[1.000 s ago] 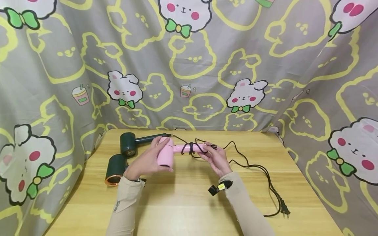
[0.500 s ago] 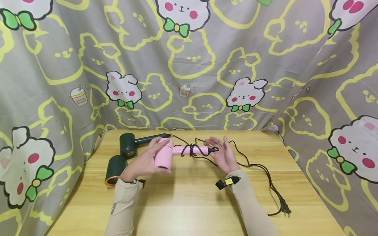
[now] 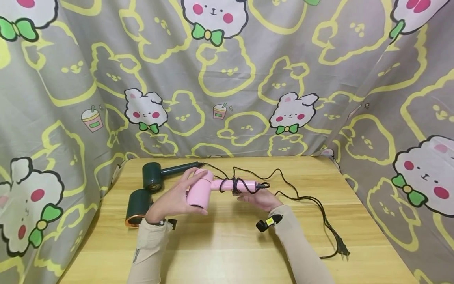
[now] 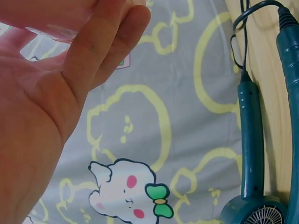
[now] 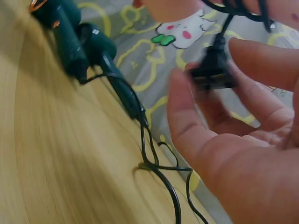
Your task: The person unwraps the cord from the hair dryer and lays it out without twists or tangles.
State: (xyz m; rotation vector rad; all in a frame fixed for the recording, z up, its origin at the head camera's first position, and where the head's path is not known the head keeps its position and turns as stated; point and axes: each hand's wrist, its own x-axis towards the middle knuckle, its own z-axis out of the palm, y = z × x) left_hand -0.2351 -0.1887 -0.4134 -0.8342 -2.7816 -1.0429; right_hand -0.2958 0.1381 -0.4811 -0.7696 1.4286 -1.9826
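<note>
My left hand (image 3: 170, 203) grips the barrel of a pink hair dryer (image 3: 199, 195), thumb low and fingers over the top. The dryer is held above the table with its handle pointing right. A black cord (image 3: 235, 185) is wound several times around that handle. Just below the handle is my right hand (image 3: 261, 199), palm turned inward. In the right wrist view a black plug (image 5: 214, 72) hangs from the wound cord, blurred, between the spread fingers and thumb of the right hand. In the left wrist view only the lower edge of the pink barrel (image 4: 51, 16) shows.
Two dark green hair dryers lie at the left: one farther back (image 3: 152, 176), one nearer with a copper-coloured rim (image 3: 139, 205). Their black cords (image 3: 312, 201) trail right across the wooden table (image 3: 220, 256) to a plug (image 3: 342, 248). A patterned curtain (image 3: 244, 130) encloses the table.
My right hand let go of the handle's end, opened out beside it, then moved left and under the handle. The left hand keeps its grip on the hair dryer.
</note>
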